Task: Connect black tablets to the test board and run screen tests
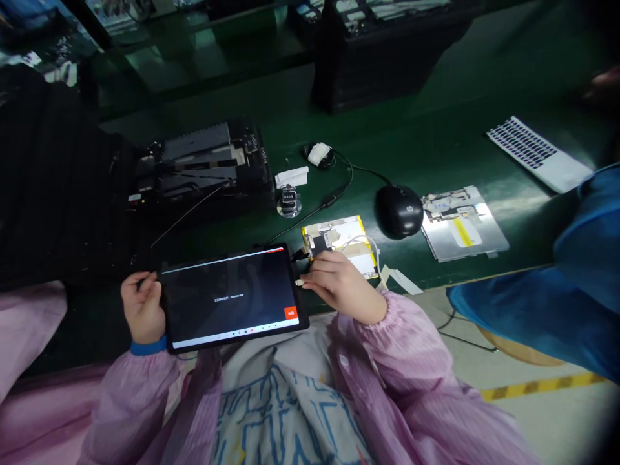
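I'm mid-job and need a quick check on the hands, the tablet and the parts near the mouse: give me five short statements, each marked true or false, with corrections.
1. The left hand is at the tablet's left edge. True.
2. The right hand is empty. False: it holds a white plug at the tablet's right edge.
3. The tablet's screen is switched off. False: it is lit, showing a dark page with a red box near the lower right corner.
4. The black mouse lies to the left of the silver panel. True.
5. A cable runs from the mouse. True.
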`<act>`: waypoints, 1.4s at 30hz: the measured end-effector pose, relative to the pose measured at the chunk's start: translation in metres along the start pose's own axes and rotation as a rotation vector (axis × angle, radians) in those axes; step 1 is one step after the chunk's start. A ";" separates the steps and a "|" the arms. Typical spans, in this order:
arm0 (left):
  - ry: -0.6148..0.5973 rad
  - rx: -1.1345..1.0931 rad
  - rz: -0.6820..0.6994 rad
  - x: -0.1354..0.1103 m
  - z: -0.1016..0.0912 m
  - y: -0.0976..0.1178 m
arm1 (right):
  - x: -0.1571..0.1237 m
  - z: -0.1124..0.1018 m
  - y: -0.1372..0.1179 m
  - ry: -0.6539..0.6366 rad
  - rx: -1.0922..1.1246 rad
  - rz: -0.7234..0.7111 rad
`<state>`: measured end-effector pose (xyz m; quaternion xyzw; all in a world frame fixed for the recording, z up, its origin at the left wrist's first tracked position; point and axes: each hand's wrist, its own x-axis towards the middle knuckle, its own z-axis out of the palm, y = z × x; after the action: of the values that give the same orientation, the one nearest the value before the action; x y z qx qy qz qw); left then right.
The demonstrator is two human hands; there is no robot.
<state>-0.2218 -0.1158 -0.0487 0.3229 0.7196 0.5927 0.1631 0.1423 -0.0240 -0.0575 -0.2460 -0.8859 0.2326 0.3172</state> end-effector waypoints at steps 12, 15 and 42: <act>-0.031 -0.048 -0.042 -0.002 -0.002 -0.001 | 0.007 0.000 -0.001 -0.074 -0.003 0.003; -0.064 -0.101 -0.059 -0.002 -0.003 0.000 | 0.005 0.003 -0.002 -0.054 0.026 0.034; -0.159 -0.278 -0.149 -0.005 -0.011 -0.003 | 0.009 -0.001 -0.002 -0.149 -0.219 -0.293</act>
<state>-0.2258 -0.1273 -0.0501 0.2889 0.6374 0.6454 0.3063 0.1364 -0.0204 -0.0521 -0.1298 -0.9532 0.1036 0.2526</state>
